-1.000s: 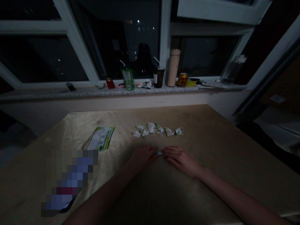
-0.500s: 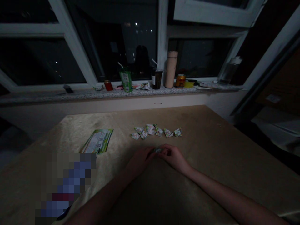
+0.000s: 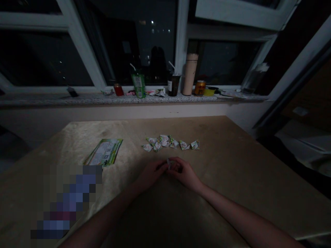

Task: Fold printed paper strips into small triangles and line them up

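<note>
Between the fingertips of both hands is a small pale folded paper piece (image 3: 169, 163), partly hidden by the fingers. My left hand (image 3: 153, 173) pinches it from the left, with thumb and forefinger pressed together. My right hand (image 3: 185, 174) has its fingers curled round the right side of it. Just beyond the hands lies an uneven row of several small white-and-green printed folded pieces (image 3: 164, 140). Whether these are folded paper or wrapped sweets, I cannot tell.
Green printed leaflets (image 3: 106, 153) lie on the cloth-covered table (image 3: 227, 165) at the left, above a pixelated patch. Along the windowsill (image 3: 100, 99) stand a green cup (image 3: 139, 84), a dark cup (image 3: 173, 84), a pink flask (image 3: 190, 74), an orange can (image 3: 200, 88) and a red jar (image 3: 118, 90).
My hands have shifted slightly left in view, with the small paper piece between them now tipped more upright. The view has also moved a little; the row of pieces looks unchanged.
</note>
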`<state>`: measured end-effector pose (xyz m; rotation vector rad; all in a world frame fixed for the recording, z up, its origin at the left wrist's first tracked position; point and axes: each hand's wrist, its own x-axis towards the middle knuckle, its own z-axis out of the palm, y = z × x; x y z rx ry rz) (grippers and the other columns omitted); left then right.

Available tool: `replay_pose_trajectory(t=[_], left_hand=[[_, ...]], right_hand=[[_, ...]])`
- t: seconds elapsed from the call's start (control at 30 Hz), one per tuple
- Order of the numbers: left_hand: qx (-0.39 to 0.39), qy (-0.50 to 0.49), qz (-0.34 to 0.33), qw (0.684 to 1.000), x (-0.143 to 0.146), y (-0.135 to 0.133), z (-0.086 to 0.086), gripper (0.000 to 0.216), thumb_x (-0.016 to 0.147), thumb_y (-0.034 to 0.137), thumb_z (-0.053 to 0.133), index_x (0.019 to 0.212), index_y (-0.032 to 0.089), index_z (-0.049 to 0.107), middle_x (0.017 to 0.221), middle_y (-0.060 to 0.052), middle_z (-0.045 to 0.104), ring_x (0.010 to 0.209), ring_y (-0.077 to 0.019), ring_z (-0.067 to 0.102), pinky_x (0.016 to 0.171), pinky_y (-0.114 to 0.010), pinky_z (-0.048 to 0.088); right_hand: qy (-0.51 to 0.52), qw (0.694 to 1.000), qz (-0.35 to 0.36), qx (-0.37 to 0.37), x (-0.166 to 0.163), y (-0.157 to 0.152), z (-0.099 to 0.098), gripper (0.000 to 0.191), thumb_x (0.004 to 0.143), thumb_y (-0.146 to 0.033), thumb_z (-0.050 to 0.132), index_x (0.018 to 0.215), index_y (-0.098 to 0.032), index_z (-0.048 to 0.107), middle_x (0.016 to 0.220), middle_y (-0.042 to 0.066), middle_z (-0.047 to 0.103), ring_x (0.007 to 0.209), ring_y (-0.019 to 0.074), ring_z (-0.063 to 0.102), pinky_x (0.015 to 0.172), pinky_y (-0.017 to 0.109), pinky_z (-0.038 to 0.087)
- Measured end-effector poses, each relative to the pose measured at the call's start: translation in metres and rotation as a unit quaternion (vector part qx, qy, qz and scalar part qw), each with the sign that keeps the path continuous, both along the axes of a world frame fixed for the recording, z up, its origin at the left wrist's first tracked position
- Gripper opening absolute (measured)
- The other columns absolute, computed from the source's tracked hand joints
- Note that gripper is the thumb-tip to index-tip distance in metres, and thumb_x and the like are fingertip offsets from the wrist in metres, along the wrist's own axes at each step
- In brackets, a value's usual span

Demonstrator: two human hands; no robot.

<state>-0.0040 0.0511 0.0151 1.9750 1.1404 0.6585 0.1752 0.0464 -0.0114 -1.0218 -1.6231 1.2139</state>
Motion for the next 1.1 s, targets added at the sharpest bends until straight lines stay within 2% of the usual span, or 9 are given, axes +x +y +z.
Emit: replay_pose_trajectory(t=[0.3, 0.47, 0.63, 0.87, 1.1], left_hand=[[-0.038, -0.035, -0.02, 0.998, -0.0008, -0.0021, 0.0008, 0.029, 0.091, 0.039, 0.047, 0.099, 0.02, 0.068, 0.097, 0.0, 0.071, 0.091, -0.0218, 0.064, 0.082, -0.028, 0.046], [-0.041, -0.033, -0.027, 0.998, -0.0014, -0.0022, 0.0032, 0.03, 0.09, 0.038, 0.049, 0.103, 0.021, 0.069, 0.099, 0.001, 0.072, 0.093, -0.0223, 0.064, 0.084, -0.029, 0.046], [-0.034, -0.022, -0.016, 0.999, -0.0017, -0.0024, 0.0019, 0.032, 0.091, 0.038, 0.046, 0.105, 0.021, 0.069, 0.098, 0.001, 0.072, 0.093, -0.023, 0.064, 0.086, -0.031, 0.045], [-0.01, -0.008, -0.009, 1.0, -0.0031, -0.004, -0.0001, 0.033, 0.093, 0.038, 0.044, 0.099, 0.019, 0.07, 0.093, 0.0, 0.072, 0.086, -0.0231, 0.064, 0.079, -0.03, 0.047], [0.018, -0.01, -0.008, 1.0, -0.0052, -0.0039, -0.003, 0.032, 0.094, 0.036, 0.043, 0.106, 0.021, 0.068, 0.1, -0.001, 0.071, 0.092, -0.0235, 0.064, 0.087, -0.032, 0.045]], right_hand=[[-0.007, 1.0, -0.003, 0.017, 0.0013, -0.0029, 0.0029, 0.03, 0.075, -0.037, 0.068, 0.098, -0.018, 0.062, 0.066, -0.003, 0.056, 0.058, 0.0107, 0.051, 0.052, 0.021, 0.039], [0.0, 1.0, 0.009, 0.006, 0.0033, -0.0013, -0.0027, 0.032, 0.072, -0.035, 0.07, 0.098, -0.019, 0.06, 0.067, -0.003, 0.059, 0.06, 0.0122, 0.055, 0.055, 0.023, 0.043], [0.013, 1.0, 0.02, -0.014, 0.0039, -0.0004, -0.0029, 0.031, 0.072, -0.034, 0.07, 0.098, -0.019, 0.061, 0.067, -0.003, 0.06, 0.06, 0.013, 0.057, 0.055, 0.023, 0.044], [0.01, 1.0, 0.026, 0.009, 0.0056, -0.002, 0.0037, 0.025, 0.077, -0.028, 0.062, 0.1, -0.018, 0.065, 0.07, -0.001, 0.063, 0.062, 0.0134, 0.056, 0.057, 0.024, 0.044], [0.042, 0.999, 0.02, -0.003, 0.0073, -0.0007, 0.0009, 0.028, 0.077, -0.031, 0.063, 0.102, -0.019, 0.064, 0.078, 0.002, 0.067, 0.069, 0.0156, 0.062, 0.065, 0.027, 0.049]])
